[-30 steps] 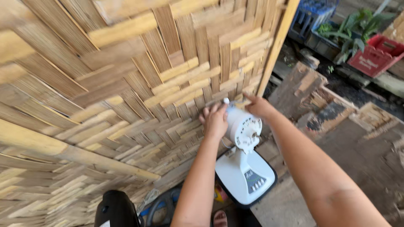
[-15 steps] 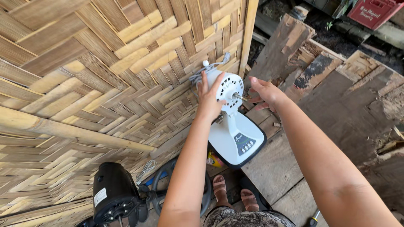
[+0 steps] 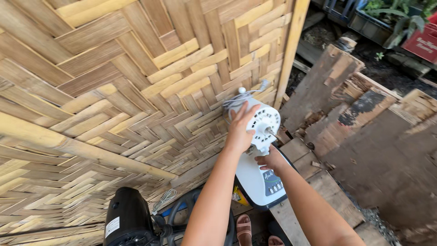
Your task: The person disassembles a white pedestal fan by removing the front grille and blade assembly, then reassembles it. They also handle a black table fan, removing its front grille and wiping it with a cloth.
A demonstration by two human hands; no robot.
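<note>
Against the woven bamboo wall (image 3: 114, 91) that fills the frame from nine o'clock round to twelve stands a white fan body (image 3: 261, 155), stripped down: no blades and no guard show on it, only the round motor housing with its bare shaft pointing toward three o'clock. At two o'clock lie weathered wooden planks (image 3: 346, 118), leaning and stacked over dark ground. At seven o'clock sits a black motor-like object (image 3: 127, 218), with a blue hose or cord beside it.

The fan's white base with its control panel (image 3: 273, 187) lies at five o'clock from the motor, resting near the edge of a plank. The left hand (image 3: 241, 130) lies flat, fingers spread, over the top and back of the motor housing (image 3: 264, 125), pressing rather than clasping it. The right hand (image 3: 271, 160) is closed around the neck just under the housing, at its six o'clock.

As a judgement, the dismantling of the front looks done; the motor itself appears still joined to its stand, so any work on the neck or housing remains. A loose white cord (image 3: 236, 98) curls at eleven o'clock of the motor.
</note>
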